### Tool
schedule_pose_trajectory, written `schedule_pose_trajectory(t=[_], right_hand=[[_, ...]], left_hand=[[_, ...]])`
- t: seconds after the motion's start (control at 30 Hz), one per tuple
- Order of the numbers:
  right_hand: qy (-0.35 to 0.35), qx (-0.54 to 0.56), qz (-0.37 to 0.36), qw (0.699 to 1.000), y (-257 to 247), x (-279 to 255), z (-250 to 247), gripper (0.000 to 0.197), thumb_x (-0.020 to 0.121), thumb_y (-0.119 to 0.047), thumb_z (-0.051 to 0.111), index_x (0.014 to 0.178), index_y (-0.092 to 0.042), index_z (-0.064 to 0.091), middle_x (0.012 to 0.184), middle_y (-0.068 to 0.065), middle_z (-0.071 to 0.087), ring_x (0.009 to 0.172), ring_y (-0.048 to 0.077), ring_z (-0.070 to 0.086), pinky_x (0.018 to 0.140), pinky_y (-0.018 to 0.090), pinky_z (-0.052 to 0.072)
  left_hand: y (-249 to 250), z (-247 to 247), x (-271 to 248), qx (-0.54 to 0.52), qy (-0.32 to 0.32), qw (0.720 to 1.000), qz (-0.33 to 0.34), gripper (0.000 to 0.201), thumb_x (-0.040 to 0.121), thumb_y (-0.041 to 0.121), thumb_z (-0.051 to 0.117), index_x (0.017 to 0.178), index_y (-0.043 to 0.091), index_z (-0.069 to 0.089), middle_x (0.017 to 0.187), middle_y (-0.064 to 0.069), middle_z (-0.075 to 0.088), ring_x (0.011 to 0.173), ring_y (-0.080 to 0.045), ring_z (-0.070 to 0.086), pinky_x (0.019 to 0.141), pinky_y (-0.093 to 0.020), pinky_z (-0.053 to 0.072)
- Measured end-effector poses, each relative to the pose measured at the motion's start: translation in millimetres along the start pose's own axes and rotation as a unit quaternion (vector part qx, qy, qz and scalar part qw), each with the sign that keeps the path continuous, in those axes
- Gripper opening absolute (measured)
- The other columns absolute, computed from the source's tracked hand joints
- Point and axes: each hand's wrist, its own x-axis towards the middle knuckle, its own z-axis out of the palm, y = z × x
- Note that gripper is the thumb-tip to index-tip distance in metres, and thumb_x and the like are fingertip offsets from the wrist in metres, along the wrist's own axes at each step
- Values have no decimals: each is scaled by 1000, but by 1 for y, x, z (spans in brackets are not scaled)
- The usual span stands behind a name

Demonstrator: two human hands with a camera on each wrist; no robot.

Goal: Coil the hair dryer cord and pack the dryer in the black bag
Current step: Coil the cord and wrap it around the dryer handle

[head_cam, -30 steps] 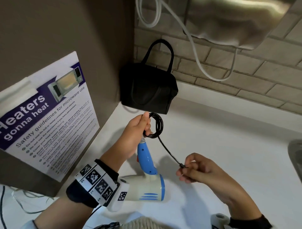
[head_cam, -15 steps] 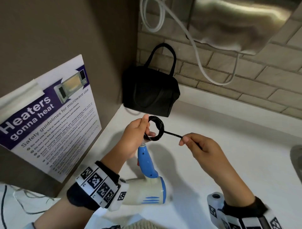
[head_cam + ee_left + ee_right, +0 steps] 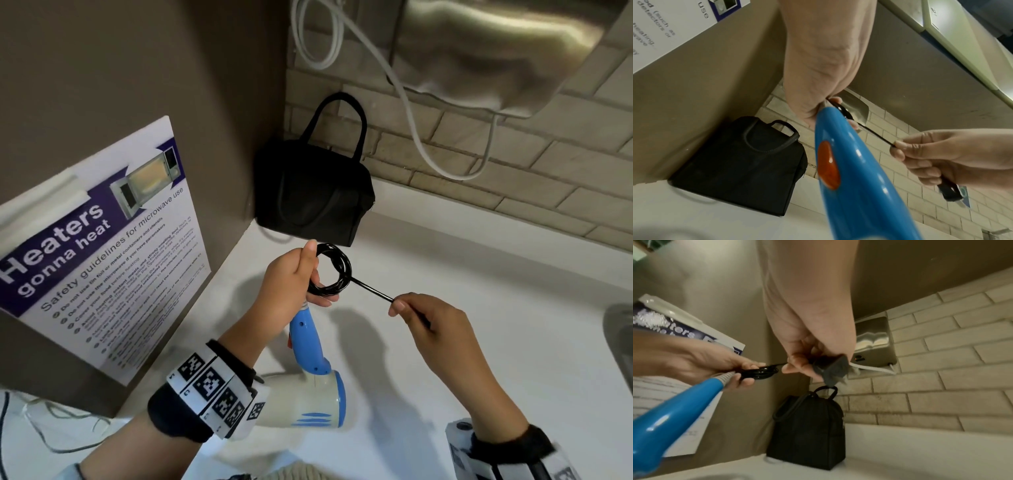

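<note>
A white and blue hair dryer hangs above the counter by its blue handle. My left hand grips the top of the handle and pinches the coiled black cord against it. The free end of the cord runs taut to my right hand, which pinches it and also holds the dark plug in its curled fingers. The black bag stands shut in the corner behind the hands, its handles upright.
A brown cabinet side with a microwave safety poster stands at the left. A brick wall with a metal dispenser and a white cable is behind. A sink edge shows at right. The white counter lies below.
My right hand has risen from low near the dryer and pulled the cord end out to the right, taut. The coil in my left hand has turned to face up.
</note>
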Motion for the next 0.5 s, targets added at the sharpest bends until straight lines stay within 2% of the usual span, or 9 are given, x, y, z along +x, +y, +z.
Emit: schedule_pose_trajectory(t=[0.1, 0.13, 0.27, 0.3, 0.4, 0.5], right_hand=[[6, -26, 6, 1000, 12, 1, 6, 23, 95, -18, 56, 74, -24, 64, 50, -10, 44, 55, 6, 44, 52, 14, 33], [3, -29, 14, 999, 15, 2, 8, 24, 95, -17, 56, 74, -24, 63, 51, -10, 44, 56, 7, 44, 52, 15, 33], [-27, -35, 22, 999, 16, 5, 10, 24, 95, -15, 52, 76, -24, 64, 58, -7, 50, 55, 13, 47, 54, 19, 36], [-36, -35, 27, 998, 16, 6, 10, 25, 95, -13, 52, 76, -24, 64, 59, -7, 52, 57, 13, 51, 56, 23, 40], [-37, -44, 39, 998, 15, 10, 11, 29, 94, -9, 51, 74, -25, 61, 64, -6, 56, 65, 16, 59, 62, 28, 45], [-33, -65, 37, 997, 15, 12, 13, 32, 90, 0, 49, 74, -25, 61, 66, -6, 57, 66, 14, 58, 60, 25, 42]], left_hand=[[-1, 2, -1, 20, -10, 999, 23, 45, 101, 40, 36, 77, 5, 51, 65, -8, 47, 61, -32, 72, 67, -47, 55], [-1, 3, -1, 22, -13, 999, 25, 45, 101, 40, 36, 77, 5, 51, 65, -8, 47, 61, -32, 72, 66, -47, 54], [-1, 0, 1, 23, -3, 1000, 15, 43, 101, 39, 35, 78, 6, 50, 67, -9, 45, 59, -28, 72, 51, -27, 54], [-1, -1, 1, 24, -4, 1000, 14, 43, 101, 39, 35, 78, 6, 50, 67, -9, 45, 59, -28, 72, 49, -25, 54], [0, -1, 0, 30, -2, 999, 18, 43, 101, 38, 34, 76, 7, 49, 67, -10, 44, 58, -27, 72, 47, -23, 53], [3, -3, -1, 25, 6, 999, 20, 43, 101, 38, 33, 75, 7, 49, 67, -10, 44, 58, -26, 72, 47, -22, 52]])
